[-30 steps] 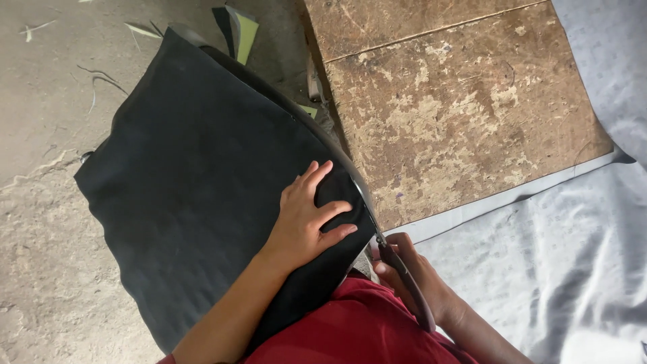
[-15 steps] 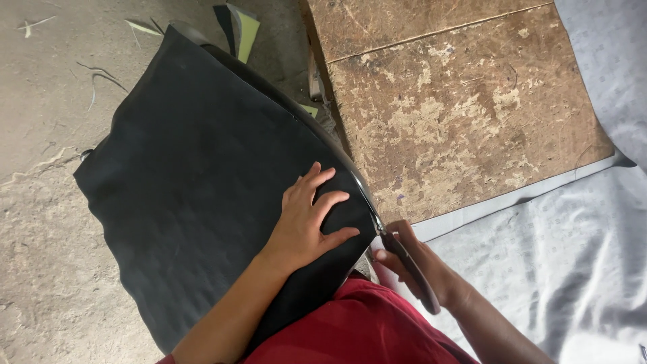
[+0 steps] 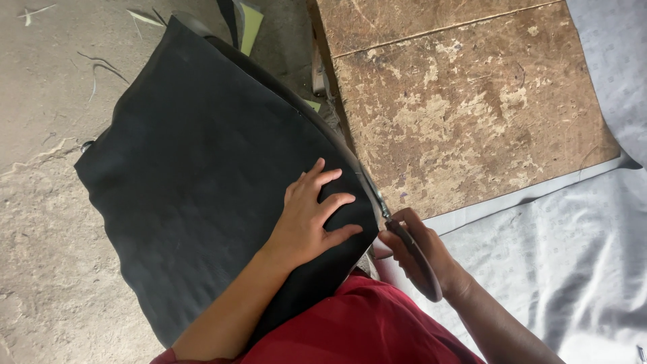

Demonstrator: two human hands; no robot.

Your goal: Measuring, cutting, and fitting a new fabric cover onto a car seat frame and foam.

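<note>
A large black sheet of thick fabric lies across my lap and the floor. My left hand presses flat on it near its right edge, fingers spread. My right hand grips a pair of dark-handled scissors. Their blades sit at the curved right edge of the black sheet, pointing away from me along that edge. A thin trimmed strip of the sheet runs beside the blades.
A worn brown board lies to the right of the sheet. Grey patterned fabric covers the floor at the right. Bare concrete floor is on the left, with yellow-green scraps at the top.
The scissors and my right hand have edged forward along the sheet's right edge. My left hand stays pressed on the sheet, shifted slightly with it.
</note>
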